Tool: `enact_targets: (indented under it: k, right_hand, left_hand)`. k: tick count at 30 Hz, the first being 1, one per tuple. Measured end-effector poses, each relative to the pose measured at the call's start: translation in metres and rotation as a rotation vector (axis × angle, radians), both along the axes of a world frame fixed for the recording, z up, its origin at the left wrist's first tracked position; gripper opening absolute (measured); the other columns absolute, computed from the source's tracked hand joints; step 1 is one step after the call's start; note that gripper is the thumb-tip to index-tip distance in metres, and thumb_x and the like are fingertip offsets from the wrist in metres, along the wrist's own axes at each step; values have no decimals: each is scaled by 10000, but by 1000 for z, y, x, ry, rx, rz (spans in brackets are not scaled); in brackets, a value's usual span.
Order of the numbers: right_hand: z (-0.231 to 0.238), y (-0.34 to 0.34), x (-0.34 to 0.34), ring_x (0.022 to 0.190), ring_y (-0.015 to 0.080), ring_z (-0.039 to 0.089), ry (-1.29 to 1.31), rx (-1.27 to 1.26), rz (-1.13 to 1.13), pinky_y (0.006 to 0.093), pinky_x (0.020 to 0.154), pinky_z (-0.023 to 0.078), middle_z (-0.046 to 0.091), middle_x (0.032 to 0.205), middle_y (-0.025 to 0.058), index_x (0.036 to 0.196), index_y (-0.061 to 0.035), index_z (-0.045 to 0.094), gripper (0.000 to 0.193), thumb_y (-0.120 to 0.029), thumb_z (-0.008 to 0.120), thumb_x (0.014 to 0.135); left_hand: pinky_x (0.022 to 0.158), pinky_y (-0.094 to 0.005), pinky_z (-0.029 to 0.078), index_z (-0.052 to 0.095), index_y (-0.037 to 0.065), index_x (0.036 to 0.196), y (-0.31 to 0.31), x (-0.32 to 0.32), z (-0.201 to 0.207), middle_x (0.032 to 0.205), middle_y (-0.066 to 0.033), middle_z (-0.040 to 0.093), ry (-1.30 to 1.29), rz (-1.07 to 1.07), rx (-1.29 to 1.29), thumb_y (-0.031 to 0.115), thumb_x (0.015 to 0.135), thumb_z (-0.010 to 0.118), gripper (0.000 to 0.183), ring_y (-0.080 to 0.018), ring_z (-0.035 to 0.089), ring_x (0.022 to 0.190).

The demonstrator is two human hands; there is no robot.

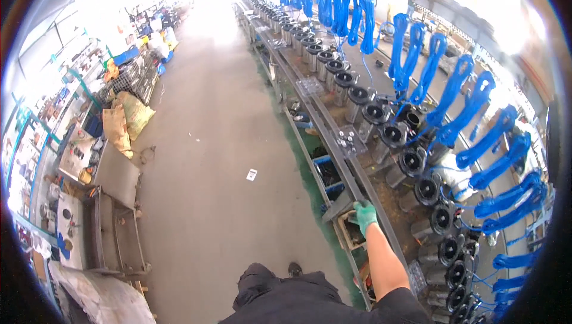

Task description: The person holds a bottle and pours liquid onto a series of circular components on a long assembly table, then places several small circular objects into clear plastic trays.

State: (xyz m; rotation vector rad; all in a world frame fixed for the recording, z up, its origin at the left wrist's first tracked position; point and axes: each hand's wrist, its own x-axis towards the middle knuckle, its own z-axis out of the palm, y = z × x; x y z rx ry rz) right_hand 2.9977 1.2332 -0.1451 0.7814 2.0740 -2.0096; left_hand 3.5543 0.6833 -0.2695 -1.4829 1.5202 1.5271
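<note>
My right hand (365,217), in a green glove, is at the end of my outstretched arm. Its fingers are closed over the long grey metal rail (338,166) that runs along the near side of the conveyor line. Beyond the rail stand rows of metal cylindrical pump bodies (426,192) with black round tops. Bundles of blue cable (459,100) hang above them, and some strands lead down to the pumps. A flat tray with small round parts (347,140) sits beside the rail, ahead of my hand. My left hand is out of view.
Under the line are blue bins (326,171) and a wooden box (345,236). A grey floor aisle (208,223) runs ahead, with a white card (252,174) lying on it. Along the left stand a metal cabinet (117,229), sacks (132,115) and cluttered shelves (44,145).
</note>
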Motion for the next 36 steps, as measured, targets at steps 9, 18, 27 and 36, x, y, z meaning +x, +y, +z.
enact_targets:
  k: [9,18,27,36]
  right_hand:
    - [-100,11,-250,1027,359,695,-198,378,-366,486,838,569,692,1198,214,1316,-3,602,579,-412,702,918]
    - [-90,-1,-258,942,225,660,-179,48,-780,449,793,566,738,1122,107,1179,-11,723,374,-286,685,929]
    - [-20,-105,-253,1017,323,708,218,-516,-1079,532,810,651,647,1269,93,1414,-234,540,664,134,444,870]
    - [74,-211,-338,1161,278,669,313,-393,-804,432,971,589,647,1353,111,1494,-114,525,688,112,510,844]
  left_hand:
    - [605,-362,563,666,-4,1178,-146,-258,16,928,-111,758,69,47,68,183,1026,651,241,-214,721,744]
    - [644,-355,559,715,33,1121,-302,-659,81,935,-97,758,316,-575,-261,165,1020,656,176,-201,714,757]
    - [658,-326,559,639,26,1256,-311,-907,95,993,-86,744,227,-669,-109,140,1040,627,245,-197,727,806]
    - [714,-331,592,653,4,1289,-317,-1037,146,1082,-118,761,212,-711,-42,176,1022,646,318,-199,741,887]
